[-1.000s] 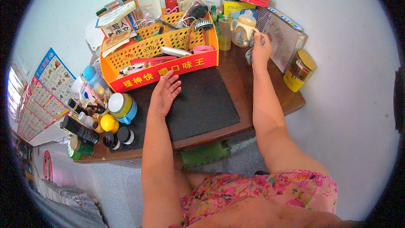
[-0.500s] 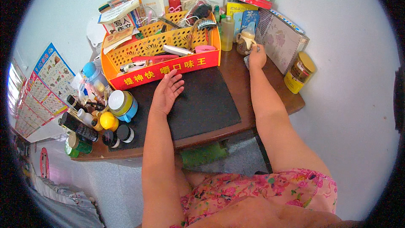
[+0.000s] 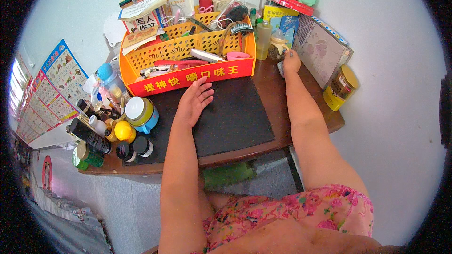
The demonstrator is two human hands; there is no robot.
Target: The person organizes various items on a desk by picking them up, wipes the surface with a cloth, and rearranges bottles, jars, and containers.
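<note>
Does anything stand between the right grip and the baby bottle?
Nothing visible does: the right grip is right at the handle of the baby bottle. The tall yellowish bottle stands on its other side.

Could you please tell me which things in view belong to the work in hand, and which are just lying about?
In use:
- baby bottle, its handle at the right hand's fingers
- grey cloth-like item, beside that hand

Lying about:
- red-and-yellow box
- gold-lidded canister
- tall bottle of yellowish liquid
- two small black jars
</note>
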